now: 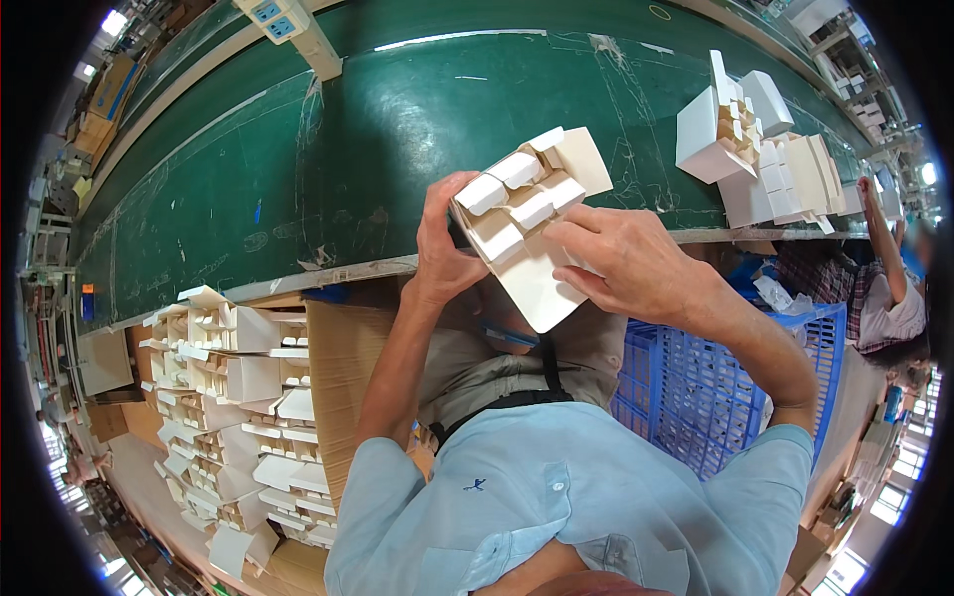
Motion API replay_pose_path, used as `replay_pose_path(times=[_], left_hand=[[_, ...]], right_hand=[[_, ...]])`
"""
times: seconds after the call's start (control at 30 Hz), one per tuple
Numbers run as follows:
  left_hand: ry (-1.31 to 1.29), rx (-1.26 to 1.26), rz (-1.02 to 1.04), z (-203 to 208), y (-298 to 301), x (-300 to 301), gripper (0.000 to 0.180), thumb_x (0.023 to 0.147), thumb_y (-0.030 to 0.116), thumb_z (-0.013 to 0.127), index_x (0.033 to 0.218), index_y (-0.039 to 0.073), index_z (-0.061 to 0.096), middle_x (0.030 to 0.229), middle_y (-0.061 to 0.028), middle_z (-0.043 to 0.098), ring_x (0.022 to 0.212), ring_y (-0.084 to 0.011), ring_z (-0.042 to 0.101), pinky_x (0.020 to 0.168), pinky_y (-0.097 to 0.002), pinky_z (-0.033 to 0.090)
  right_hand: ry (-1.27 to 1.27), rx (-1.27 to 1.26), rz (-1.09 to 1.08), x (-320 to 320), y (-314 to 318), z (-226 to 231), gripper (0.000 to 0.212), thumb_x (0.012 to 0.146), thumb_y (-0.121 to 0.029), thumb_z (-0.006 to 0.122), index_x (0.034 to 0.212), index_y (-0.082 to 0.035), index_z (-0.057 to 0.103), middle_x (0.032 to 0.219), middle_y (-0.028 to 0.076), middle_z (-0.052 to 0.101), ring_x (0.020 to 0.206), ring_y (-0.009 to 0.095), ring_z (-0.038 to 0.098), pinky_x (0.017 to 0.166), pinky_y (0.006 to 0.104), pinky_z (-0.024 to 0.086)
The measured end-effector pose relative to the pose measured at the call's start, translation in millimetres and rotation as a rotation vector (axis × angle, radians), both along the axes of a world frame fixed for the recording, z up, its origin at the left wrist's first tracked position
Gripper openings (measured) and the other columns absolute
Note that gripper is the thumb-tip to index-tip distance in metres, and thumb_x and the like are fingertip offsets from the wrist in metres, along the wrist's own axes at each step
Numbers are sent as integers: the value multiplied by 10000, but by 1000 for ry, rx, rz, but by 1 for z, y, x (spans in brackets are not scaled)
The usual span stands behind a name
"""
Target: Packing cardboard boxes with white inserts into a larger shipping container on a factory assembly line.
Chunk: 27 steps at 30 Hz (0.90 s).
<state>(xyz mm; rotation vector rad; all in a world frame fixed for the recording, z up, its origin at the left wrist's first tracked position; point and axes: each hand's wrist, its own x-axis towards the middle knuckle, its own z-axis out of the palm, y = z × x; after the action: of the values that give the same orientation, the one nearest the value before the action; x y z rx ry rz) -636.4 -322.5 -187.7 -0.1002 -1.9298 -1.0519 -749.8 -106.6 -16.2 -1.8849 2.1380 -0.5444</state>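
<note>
Over the near edge of the green workbench, I hold a small white cardboard box (535, 283) tilted, its lid flaps spread out. Inside it, folded white card partitions (527, 189) form several compartments. My left hand (443, 238) grips the box along its left side, thumb low and fingers around the back. My right hand (636, 256) is at the right side, its fingers curled against the partitions and the thumb over the lower flap. The right fingertips are partly hidden, so whether they pinch a flap is unclear.
Several similar open boxes (740, 149) stand on the green workbench (417, 119) at right. A large brown carton (343, 372) at lower left holds many more. Blue plastic crates (715, 387) stand to my right. A socket post (298, 35) rises at the back. Another person (884, 288) is at far right.
</note>
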Motion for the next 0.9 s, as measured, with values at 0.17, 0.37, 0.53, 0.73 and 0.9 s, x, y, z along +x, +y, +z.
replay_pose_path(times=[0.17, 0.37, 0.53, 0.73, 0.9], left_hand=[[-21, 30, -14, -5, 0, 3, 1177, 600, 216, 1070, 1547, 65, 387, 1410, -197, 627, 1265, -354, 651, 1072, -446, 539], [-152, 68, -42, -9, -2, 7, 1254, 682, 199, 1046, 1619, 34, 230, 1500, -190, 524, 1340, -288, 604, 1143, -434, 511], [-138, 91, -34, -15, -2, 5, 1205, 660, 197, 1050, 1592, 43, 301, 1463, -192, 568, 1306, -310, 629, 1112, -443, 525], [-67, 43, -3, 3, 0, 2, 1101, 639, 176, 1044, 1527, 80, 402, 1411, -193, 603, 1273, -362, 635, 1077, -476, 529], [-84, -156, 42, 13, -5, -1, 1169, 664, 278, 1050, 1543, 70, 308, 1445, -185, 551, 1269, -351, 641, 1066, -474, 537]], right_hand=[[-19, -68, -9, -4, 0, -6, 174, 935, -149, 753, 1015, -54, 631, 953, 127, 668, 838, 344, 721, 675, 484, 571], [50, -92, 119, -3, -4, -19, 184, 907, -151, 763, 1041, -91, 653, 935, 99, 676, 793, 310, 734, 659, 446, 590], [61, -75, 108, 1, -18, -15, 303, 883, -111, 760, 1173, -114, 672, 939, 99, 697, 817, 314, 754, 681, 449, 594], [-66, -142, 68, -11, -36, -11, 355, 891, -41, 713, 1237, -98, 657, 943, 150, 754, 864, 376, 748, 745, 512, 578], [-60, -161, 66, -12, -39, -11, 375, 889, -23, 708, 1250, -103, 644, 952, 158, 756, 883, 388, 749, 759, 524, 576]])
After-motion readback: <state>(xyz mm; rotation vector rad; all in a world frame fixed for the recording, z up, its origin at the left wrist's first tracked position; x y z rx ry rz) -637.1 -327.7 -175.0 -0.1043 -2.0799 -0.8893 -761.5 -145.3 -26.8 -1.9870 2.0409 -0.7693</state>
